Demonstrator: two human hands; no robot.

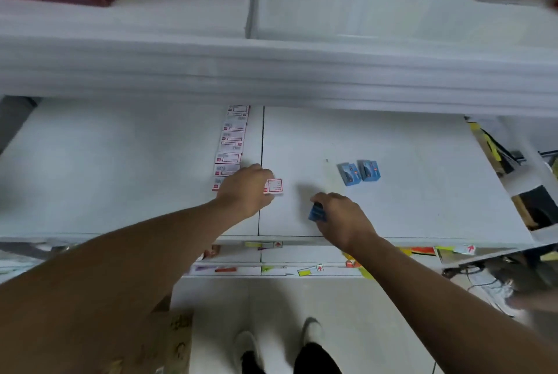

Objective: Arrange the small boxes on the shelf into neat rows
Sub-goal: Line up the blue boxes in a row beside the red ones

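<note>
Red-and-white box [274,186] sat at frame center on the white shelf [422,144], pinched at its left edge by the left hand [246,189], at the near end of a column of matching red-and-white boxes [231,144] running up toward the upper shelf edge. Right hand [341,216], lower right of center, had fingers curled around a blue box [317,213]; blur made the exact grip hard to read, probably a pinch. Two more blue boxes [359,173] stood side by side right of center, apart from both hands.
</note>
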